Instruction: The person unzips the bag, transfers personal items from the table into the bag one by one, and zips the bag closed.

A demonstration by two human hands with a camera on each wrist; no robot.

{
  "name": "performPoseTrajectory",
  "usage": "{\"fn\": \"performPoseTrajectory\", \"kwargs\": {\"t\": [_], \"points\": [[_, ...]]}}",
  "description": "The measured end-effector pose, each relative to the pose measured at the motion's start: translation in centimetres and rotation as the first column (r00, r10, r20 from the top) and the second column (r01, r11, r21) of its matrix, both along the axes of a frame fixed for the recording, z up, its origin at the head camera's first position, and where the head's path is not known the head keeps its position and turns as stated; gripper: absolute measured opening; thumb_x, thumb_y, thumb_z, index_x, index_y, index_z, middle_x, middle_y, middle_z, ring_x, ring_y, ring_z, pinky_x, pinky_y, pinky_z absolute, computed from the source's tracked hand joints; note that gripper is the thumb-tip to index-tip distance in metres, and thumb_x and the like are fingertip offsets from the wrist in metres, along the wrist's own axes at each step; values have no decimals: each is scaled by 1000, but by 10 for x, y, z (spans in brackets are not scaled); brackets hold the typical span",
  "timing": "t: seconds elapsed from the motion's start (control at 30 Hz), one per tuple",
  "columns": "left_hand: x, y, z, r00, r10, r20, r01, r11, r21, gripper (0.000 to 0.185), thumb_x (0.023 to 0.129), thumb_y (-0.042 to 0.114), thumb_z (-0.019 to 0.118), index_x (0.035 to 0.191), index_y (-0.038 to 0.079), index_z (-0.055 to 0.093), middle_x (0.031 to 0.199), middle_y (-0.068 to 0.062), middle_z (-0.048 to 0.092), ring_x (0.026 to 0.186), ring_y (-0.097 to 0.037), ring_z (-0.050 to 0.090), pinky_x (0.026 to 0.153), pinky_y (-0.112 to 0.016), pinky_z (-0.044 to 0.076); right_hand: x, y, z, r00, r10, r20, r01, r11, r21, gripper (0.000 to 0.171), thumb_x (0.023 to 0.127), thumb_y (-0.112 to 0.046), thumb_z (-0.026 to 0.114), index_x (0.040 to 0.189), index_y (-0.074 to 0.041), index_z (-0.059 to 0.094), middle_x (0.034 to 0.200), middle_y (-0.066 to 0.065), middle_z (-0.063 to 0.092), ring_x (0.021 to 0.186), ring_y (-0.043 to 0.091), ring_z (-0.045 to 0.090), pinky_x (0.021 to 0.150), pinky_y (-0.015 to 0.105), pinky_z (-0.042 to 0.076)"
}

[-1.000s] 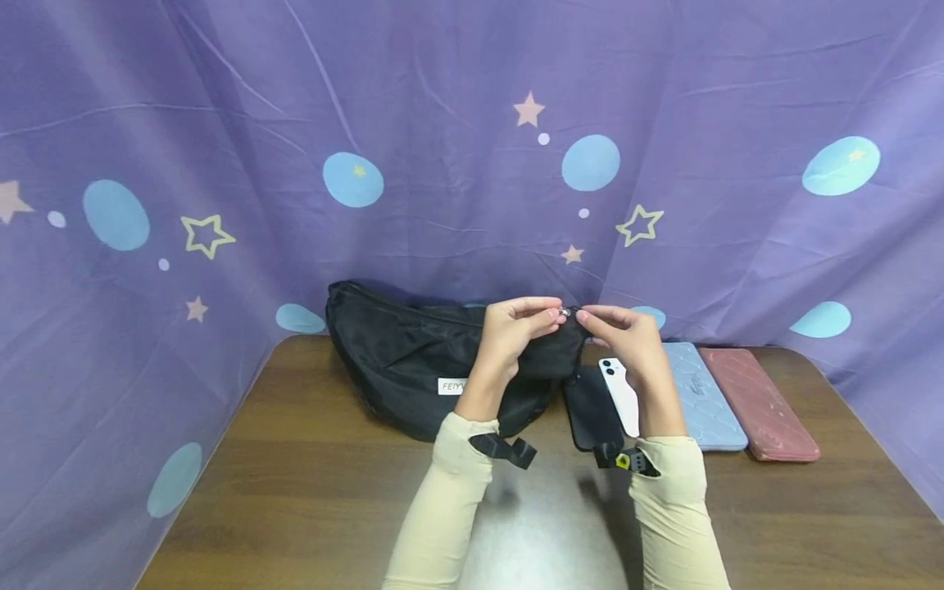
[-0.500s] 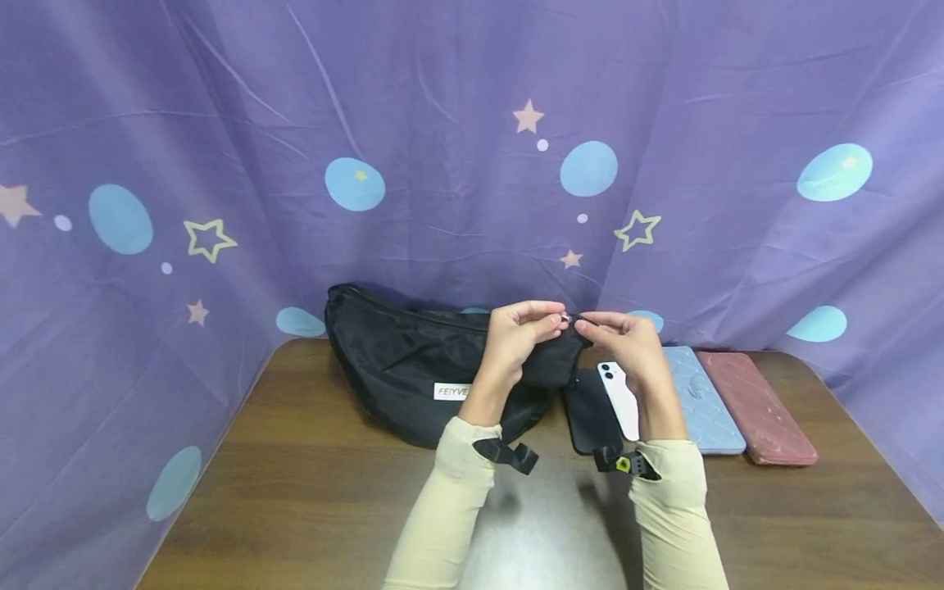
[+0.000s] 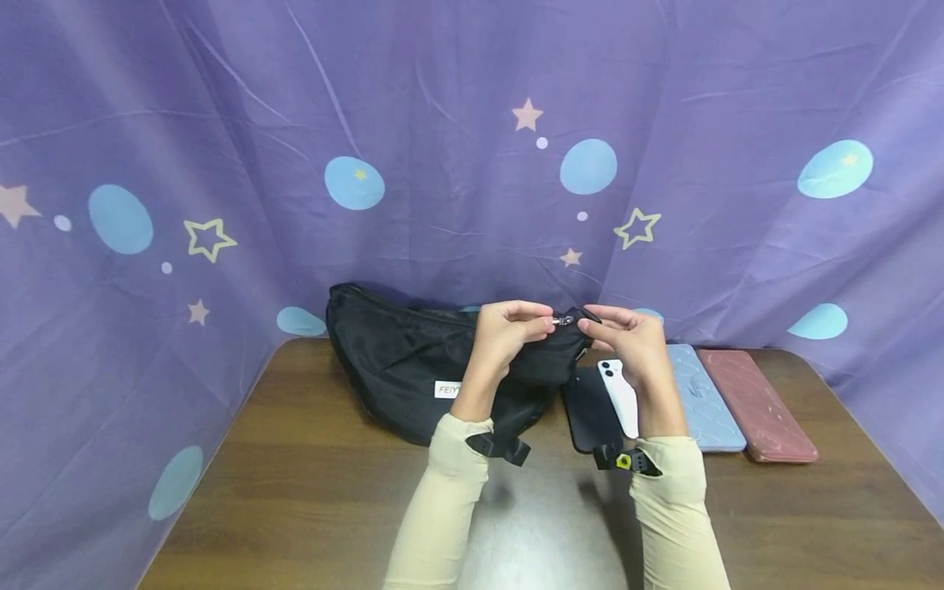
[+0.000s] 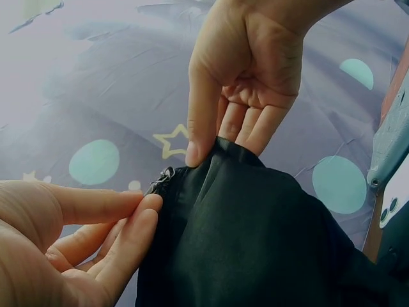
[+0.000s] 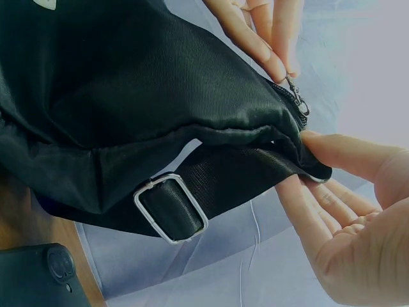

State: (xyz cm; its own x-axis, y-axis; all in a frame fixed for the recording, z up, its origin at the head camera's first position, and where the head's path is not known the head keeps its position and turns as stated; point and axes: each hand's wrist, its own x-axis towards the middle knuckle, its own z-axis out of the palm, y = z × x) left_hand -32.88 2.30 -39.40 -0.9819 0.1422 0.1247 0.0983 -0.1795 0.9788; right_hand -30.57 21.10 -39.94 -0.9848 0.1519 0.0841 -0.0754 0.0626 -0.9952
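Observation:
A black fabric bag (image 3: 413, 352) with a white label leans at the back of the table, its right end raised between both hands. My left hand (image 3: 505, 332) pinches the metal zipper pull (image 5: 293, 89) between thumb and forefinger, near the zip's right end. With thumb and fingers, my right hand (image 3: 630, 344) grips the bag's corner where the strap (image 5: 236, 176) joins. A silver strap buckle (image 5: 171, 208) hangs under that corner in the right wrist view. The left wrist view shows both hands close together at the bag's top edge.
Right of the bag lie a black phone (image 3: 592, 410) and a white phone (image 3: 621, 396), partly behind the right wrist. Beyond them are a light blue quilted wallet (image 3: 704, 401) and a pink quilted wallet (image 3: 760, 406). A purple patterned curtain (image 3: 457, 164) hangs behind the wooden table (image 3: 295, 492).
My left hand has moved slightly left with the zipper pull, away from the right hand, and more of the metal pull shows. The right hand keeps its grip on the bag's corner.

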Motion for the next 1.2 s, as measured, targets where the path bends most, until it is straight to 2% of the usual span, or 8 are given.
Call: {"fn": "performPoseTrajectory", "kwargs": {"t": [0.2, 0.33, 0.47, 0.7, 0.93, 1.2], "points": [[-3, -2, 1, 999, 17, 41, -17, 1000, -2, 15, 85, -12, 72, 100, -15, 74, 88, -20, 77, 68, -10, 71, 74, -30, 65, -2, 2, -2, 999, -33, -18, 33, 999, -34, 46, 88, -4, 77, 127, 16, 62, 78, -13, 75, 70, -1, 72, 66, 20, 62], [-5, -4, 1, 999, 34, 39, -34, 999, -2, 15, 84, -13, 72, 99, -15, 74, 88, -21, 77, 67, -10, 71, 73, -30, 65, -1, 5, -2, 998, -63, -30, 61, 996, -69, 42, 86, -2, 78, 123, 14, 66, 80, -8, 77, 69, 1, 73, 65, 20, 62], [-7, -11, 0, 998, 46, 51, -46, 999, 3, 15, 83, -13, 73, 99, -14, 75, 83, -16, 76, 66, -10, 71, 71, -29, 65, -1, 7, -2, 998, -65, -22, 63, 995, -75, 40, 86, -3, 80, 121, 12, 68, 78, -11, 77, 69, 1, 73, 66, 19, 62], [-12, -26, 0, 993, 70, 99, -72, 997, 22, 17, 84, -14, 72, 100, -16, 74, 76, -6, 73, 64, -9, 71, 67, -23, 63, -1, 6, -2, 998, -60, -1, 59, 996, -66, 46, 85, -8, 82, 124, 12, 66, 85, -3, 79, 69, 2, 73, 67, 20, 62], [-13, -41, 0, 989, 66, 135, -64, 998, -19, 20, 84, -12, 73, 103, -14, 74, 80, -9, 75, 65, -9, 72, 68, -23, 63, 0, 7, -1, 999, -52, 18, 52, 998, -29, 48, 87, -8, 80, 126, 14, 64, 83, -13, 76, 72, 0, 72, 68, 20, 62], [-16, -56, 2, 986, 22, 167, -8, 997, -82, 21, 84, -9, 74, 105, -12, 74, 78, -7, 75, 67, -10, 73, 69, -24, 64, 1, 10, 0, 999, -33, 22, 33, 999, 8, 47, 88, -9, 80, 126, 13, 64, 82, -18, 73, 74, -2, 72, 69, 20, 62]]}}
